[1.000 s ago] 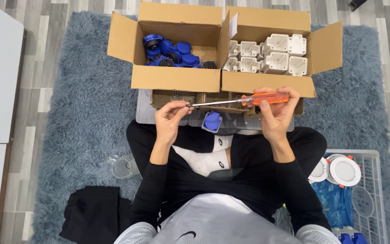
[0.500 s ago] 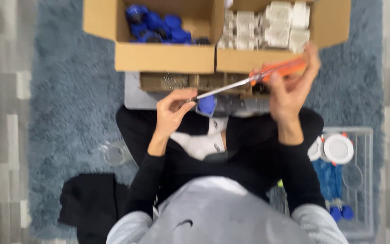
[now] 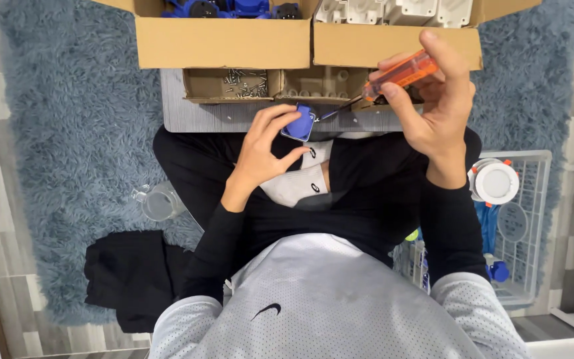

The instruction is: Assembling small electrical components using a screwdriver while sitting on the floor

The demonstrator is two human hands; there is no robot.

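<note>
My left hand pinches a small blue plastic part above my crossed legs. My right hand grips a screwdriver by its orange handle. The metal shaft slants down and left, and its tip meets the blue part. Both hands hover over a grey board that lies across my lap.
Two cardboard boxes stand ahead: the left box holds blue parts, the right box white parts. A low tray holds screws. A white wire basket with round white and blue pieces stands right. A clear cup and black cloth lie left.
The view has moved closer and lower. My left hand has left the screwdriver shaft and taken the blue part. The screwdriver tip now points at that part.
</note>
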